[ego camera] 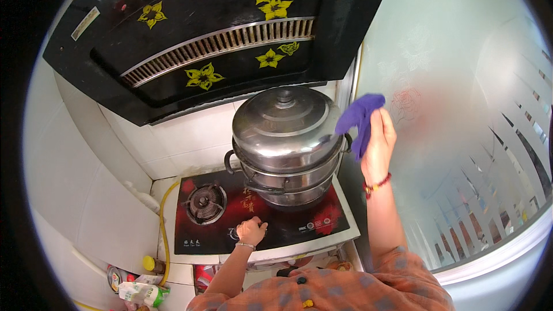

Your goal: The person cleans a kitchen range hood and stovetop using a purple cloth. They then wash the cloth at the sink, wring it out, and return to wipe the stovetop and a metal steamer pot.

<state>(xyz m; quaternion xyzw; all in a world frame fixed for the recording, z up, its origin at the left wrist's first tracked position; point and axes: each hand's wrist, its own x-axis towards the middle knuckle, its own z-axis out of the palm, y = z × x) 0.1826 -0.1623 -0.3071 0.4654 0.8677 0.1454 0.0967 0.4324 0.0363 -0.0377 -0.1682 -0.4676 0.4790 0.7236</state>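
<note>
My right hand (379,147) is raised at the right of the stove, shut on a purple cloth (360,116) that hangs from the fingers beside the lid. A large steel steamer pot (293,181) in stacked tiers, with dark side handles, stands on the right part of the black and red glass gas stove (276,233). Its domed steel lid (276,138) is on top, tilted a little. My left hand (252,231), fingers curled, is at the stove's front over a round control knob; whether it grips the knob is hidden.
A bare burner (204,202) is at the stove's left. Above the pot hangs a black range hood (224,60) with yellow flowers. A yellow hose (163,224) runs along the left. A yellow-lidded jar (151,264) and packets (142,293) lie lower left. Frosted glass (432,95) stands at right.
</note>
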